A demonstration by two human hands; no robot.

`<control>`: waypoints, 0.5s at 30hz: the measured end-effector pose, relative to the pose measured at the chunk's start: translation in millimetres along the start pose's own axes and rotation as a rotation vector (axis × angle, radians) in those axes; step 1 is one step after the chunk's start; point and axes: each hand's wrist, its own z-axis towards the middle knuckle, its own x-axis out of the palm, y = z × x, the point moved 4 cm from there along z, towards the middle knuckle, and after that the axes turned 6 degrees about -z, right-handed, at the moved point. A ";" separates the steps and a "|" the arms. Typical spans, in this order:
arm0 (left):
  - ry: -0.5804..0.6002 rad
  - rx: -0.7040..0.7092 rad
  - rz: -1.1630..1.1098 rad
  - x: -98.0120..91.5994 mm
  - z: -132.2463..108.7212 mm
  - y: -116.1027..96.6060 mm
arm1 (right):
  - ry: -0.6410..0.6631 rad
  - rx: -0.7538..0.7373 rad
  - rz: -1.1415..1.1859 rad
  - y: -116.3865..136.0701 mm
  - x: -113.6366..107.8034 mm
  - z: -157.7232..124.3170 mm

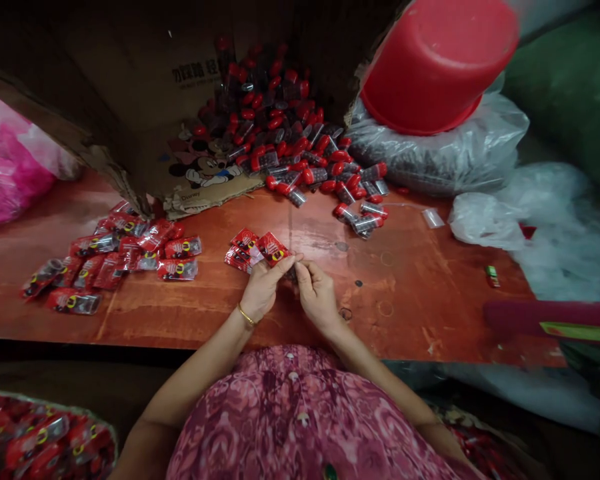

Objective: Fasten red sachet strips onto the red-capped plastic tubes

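Note:
My left hand (pixel 263 285), with a gold bracelet at the wrist, pinches a red printed packet (pixel 273 249) over the table's front part. Close against it, my right hand (pixel 316 288) has thumb and fingers pressed together at the packet's lower end. What sits between the two hands is dark and partly hidden by the fingers. Just left of the held packet, a few red packets (pixel 239 253) lie on the table. Several filled red packets (pixel 130 248) are spread at the left.
Many red-capped clear tubes (pixel 290 143) are heaped before a cardboard box (pixel 155 100). A red tub (pixel 440 63) rests on a full plastic bag (pixel 430 150) at the right. The orange table (pixel 405 300) ends near my body.

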 end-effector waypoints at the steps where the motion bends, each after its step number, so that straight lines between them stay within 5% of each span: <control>1: 0.009 0.007 0.001 0.5 -0.7 0.2 | -0.004 0.023 0.035 -0.9 1.3 -0.1; 7: 0.037 0.027 -0.010 3.2 -5.3 -3.6 | 0.047 0.066 0.194 -1.3 9.4 -3.4; 15: 0.011 0.059 -0.004 -1.5 -5.4 5.8 | -0.054 0.040 0.030 -3.6 5.6 1.9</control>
